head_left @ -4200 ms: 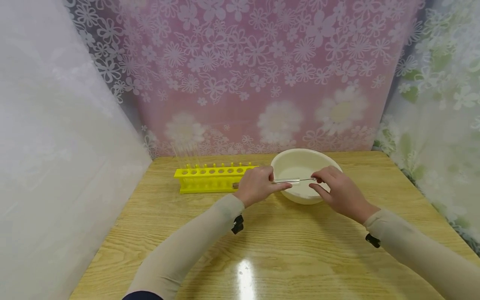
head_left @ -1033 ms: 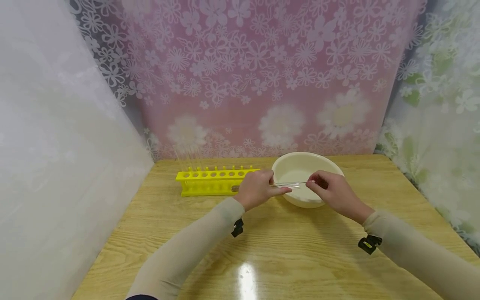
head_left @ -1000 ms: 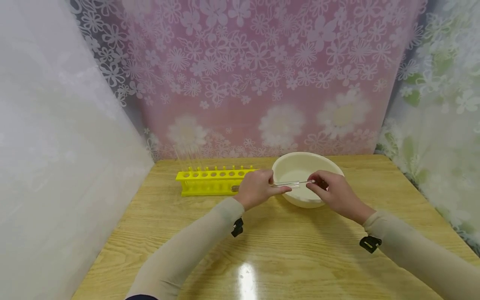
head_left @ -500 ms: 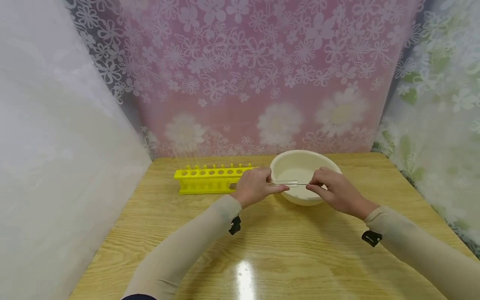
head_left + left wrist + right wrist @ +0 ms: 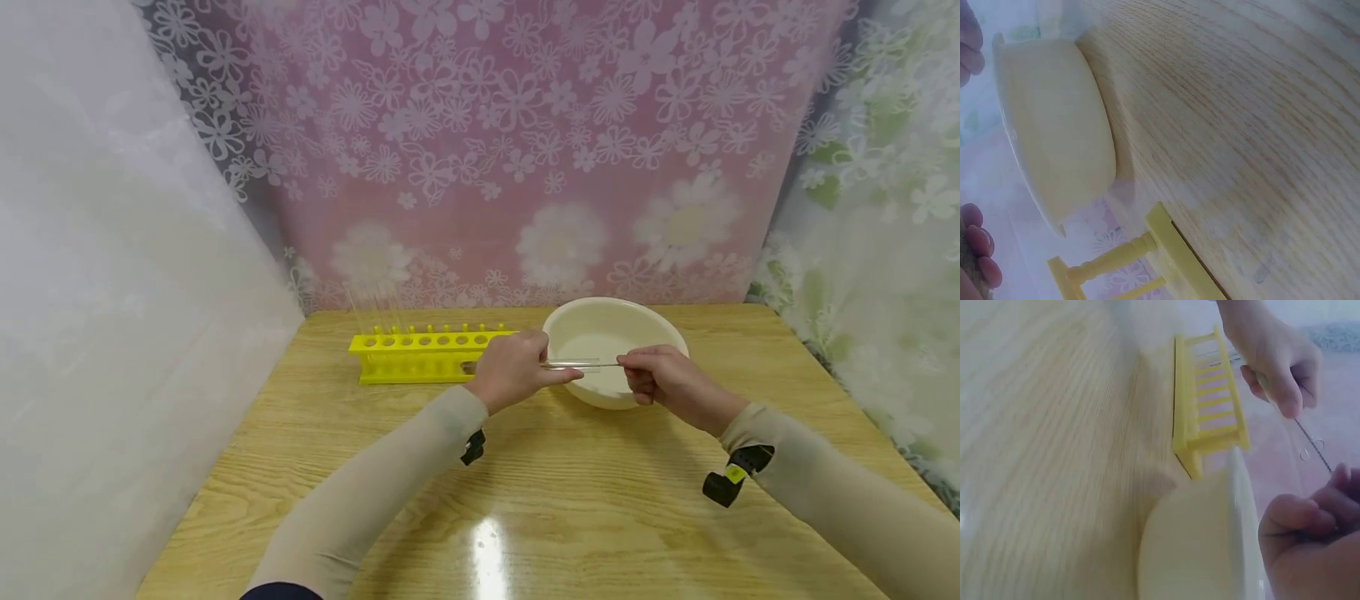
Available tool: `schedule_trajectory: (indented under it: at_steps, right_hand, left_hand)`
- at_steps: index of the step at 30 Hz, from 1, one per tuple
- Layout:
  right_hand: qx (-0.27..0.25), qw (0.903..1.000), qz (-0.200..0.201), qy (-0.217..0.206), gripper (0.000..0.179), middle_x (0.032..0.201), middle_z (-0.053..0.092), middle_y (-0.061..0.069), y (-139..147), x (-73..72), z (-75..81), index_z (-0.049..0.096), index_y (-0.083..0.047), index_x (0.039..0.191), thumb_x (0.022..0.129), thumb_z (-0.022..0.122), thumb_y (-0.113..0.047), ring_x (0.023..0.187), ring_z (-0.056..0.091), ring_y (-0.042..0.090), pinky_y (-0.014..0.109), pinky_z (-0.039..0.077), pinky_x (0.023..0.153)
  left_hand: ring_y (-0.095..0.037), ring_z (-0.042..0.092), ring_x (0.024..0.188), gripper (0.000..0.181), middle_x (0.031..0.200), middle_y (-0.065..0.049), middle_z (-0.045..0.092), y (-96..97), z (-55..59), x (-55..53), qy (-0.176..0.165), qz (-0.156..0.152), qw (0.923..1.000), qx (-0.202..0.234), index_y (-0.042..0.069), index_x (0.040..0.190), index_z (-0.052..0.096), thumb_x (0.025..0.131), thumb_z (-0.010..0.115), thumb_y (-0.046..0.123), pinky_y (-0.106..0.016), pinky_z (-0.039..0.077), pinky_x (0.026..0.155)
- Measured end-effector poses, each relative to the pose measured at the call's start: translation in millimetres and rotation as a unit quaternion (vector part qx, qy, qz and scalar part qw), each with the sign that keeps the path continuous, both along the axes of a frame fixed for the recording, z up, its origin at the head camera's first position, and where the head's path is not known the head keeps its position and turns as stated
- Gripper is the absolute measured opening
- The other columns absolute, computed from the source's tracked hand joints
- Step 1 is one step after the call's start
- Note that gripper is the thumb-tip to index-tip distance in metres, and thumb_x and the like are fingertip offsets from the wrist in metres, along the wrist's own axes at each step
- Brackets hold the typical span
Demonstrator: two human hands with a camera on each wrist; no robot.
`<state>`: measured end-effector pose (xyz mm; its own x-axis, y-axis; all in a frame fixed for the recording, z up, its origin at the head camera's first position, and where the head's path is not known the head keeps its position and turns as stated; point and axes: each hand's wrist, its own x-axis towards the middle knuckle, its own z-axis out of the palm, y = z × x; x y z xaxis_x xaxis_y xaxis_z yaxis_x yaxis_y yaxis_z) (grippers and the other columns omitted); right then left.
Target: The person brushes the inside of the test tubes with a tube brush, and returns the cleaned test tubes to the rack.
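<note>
In the head view my left hand (image 5: 513, 371) grips a clear glass test tube (image 5: 577, 364), held level over the left side of a cream basin (image 5: 558, 325). Brown brush bristles (image 5: 468, 367) show inside the tube's end, left of that hand. My right hand (image 5: 671, 383) pinches the end of the test tube brush's thin wire handle (image 5: 609, 365), its other fingers curled under. The right wrist view shows the twisted wire (image 5: 1315, 447) running between both hands, with two small round glass rims (image 5: 1304, 455) beside it. The palm hides the tube's middle.
A yellow test tube rack (image 5: 420, 344) stands left of the basin, partly behind my left hand. Several clear test tubes (image 5: 378, 312) stand at its left end. Everything rests on a wooden table (image 5: 420, 500), with patterned curtains (image 5: 480, 150) behind and at the sides.
My right hand has turned on the wire, its fingers now folded under, and the wrist strap has swung. The wire's exposed length has varied slightly. My left hand keeps its grip on the tube.
</note>
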<state>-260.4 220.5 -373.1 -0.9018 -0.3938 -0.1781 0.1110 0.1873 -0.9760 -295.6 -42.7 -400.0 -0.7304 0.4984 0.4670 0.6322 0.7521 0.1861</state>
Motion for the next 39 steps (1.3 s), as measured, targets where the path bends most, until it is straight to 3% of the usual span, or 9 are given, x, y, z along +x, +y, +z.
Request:
schedule_trajectory:
  at_steps: [5,13,16,18,23,28,34,36,39]
  right_hand:
    - [0.145,0.9752,-0.020,0.166,0.039,0.067,0.044,0.001,1,0.8,-7.9,0.059,-0.002,0.086,0.104,0.056,-0.036,0.056,0.036,0.015,0.034,0.036,0.057]
    - [0.283,0.7745,-0.029,0.565,0.020,0.088,0.062,-0.006,7,-1.5,-24.2,0.066,-0.014,0.095,0.084,0.082,-0.008,0.081,0.053,0.010,0.025,0.044,0.069]
    - [0.267,0.7296,-0.010,0.629,0.026,0.086,0.063,-0.005,8,-3.4,-23.6,0.066,-0.012,0.091,0.077,0.084,0.000,0.083,0.053,0.010,0.022,0.042,0.071]
    - [0.256,0.7209,0.002,0.644,0.027,0.083,0.061,-0.006,8,-4.0,-22.2,0.066,-0.013,0.087,0.075,0.084,0.002,0.081,0.052,0.008,0.019,0.040,0.071]
    - [0.231,0.7579,0.013,0.610,0.028,0.080,0.056,-0.013,9,-3.5,-20.0,0.062,-0.015,0.084,0.077,0.083,0.003,0.076,0.045,0.000,0.015,0.037,0.065]
    - [0.210,0.8346,0.011,0.509,0.017,0.071,0.051,-0.010,10,-2.0,-17.9,0.062,-0.013,0.082,0.091,0.073,-0.004,0.062,0.039,0.003,0.021,0.036,0.057]
    - [0.105,0.9689,0.008,0.224,0.034,0.064,0.037,0.000,8,1.3,-10.2,0.053,0.000,0.081,0.104,0.058,-0.025,0.053,0.031,0.018,0.037,0.029,0.053]
    - [0.039,0.9918,0.005,0.122,0.036,0.064,0.034,0.000,6,1.0,-6.9,0.049,-0.002,0.079,0.105,0.055,-0.026,0.053,0.026,0.020,0.040,0.023,0.054]
    - [-0.038,0.9992,-0.002,0.012,0.039,0.062,0.028,-0.002,3,0.6,-3.3,0.041,-0.011,0.071,0.107,0.051,-0.024,0.053,0.020,0.017,0.040,0.018,0.057]
  left_hand:
    - [-0.007,0.042,0.047,0.053,0.063,0.008,0.051,-1.2,0.7,-0.7,-0.012,0.005,0.9999,0.005,0.020,0.075,0.053,0.082,0.068,0.070,-0.020,0.032,0.042]
    - [-0.007,0.043,0.047,0.053,0.063,0.008,0.053,-3.6,1.4,-2.5,-0.028,0.002,0.9995,0.016,0.019,0.076,0.054,0.083,0.067,0.070,-0.020,0.033,0.042]
    - [-0.007,0.042,0.046,0.054,0.062,0.008,0.052,-3.9,0.2,-3.9,-0.023,-0.001,0.9996,0.018,0.020,0.076,0.054,0.083,0.066,0.071,-0.020,0.033,0.041]
    - [-0.007,0.041,0.045,0.054,0.061,0.008,0.051,-4.0,-1.1,-4.8,-0.016,-0.005,0.9997,0.018,0.020,0.076,0.053,0.083,0.066,0.072,-0.020,0.032,0.041]
    - [-0.006,0.039,0.045,0.054,0.061,0.008,0.049,-3.5,-2.9,-4.8,-0.004,-0.013,0.9997,0.019,0.020,0.075,0.051,0.083,0.067,0.072,-0.019,0.030,0.041]
    - [-0.006,0.038,0.046,0.054,0.062,0.008,0.049,-3.0,-2.3,-3.7,0.007,-0.018,0.9997,0.017,0.020,0.074,0.050,0.083,0.067,0.071,-0.019,0.029,0.042]
    - [-0.006,0.039,0.045,0.053,0.062,0.009,0.049,-0.5,-3.2,-0.8,0.006,-0.019,0.9997,0.011,0.021,0.072,0.050,0.081,0.070,0.069,-0.019,0.031,0.041]
    - [-0.006,0.039,0.045,0.054,0.062,0.010,0.048,1.2,-3.5,-0.2,0.018,-0.015,0.9997,-0.001,0.022,0.072,0.050,0.082,0.069,0.071,-0.019,0.031,0.041]
    - [-0.006,0.038,0.044,0.055,0.062,0.011,0.048,3.2,-3.7,0.2,0.034,-0.006,0.9991,-0.023,0.022,0.072,0.049,0.081,0.067,0.074,-0.020,0.030,0.040]
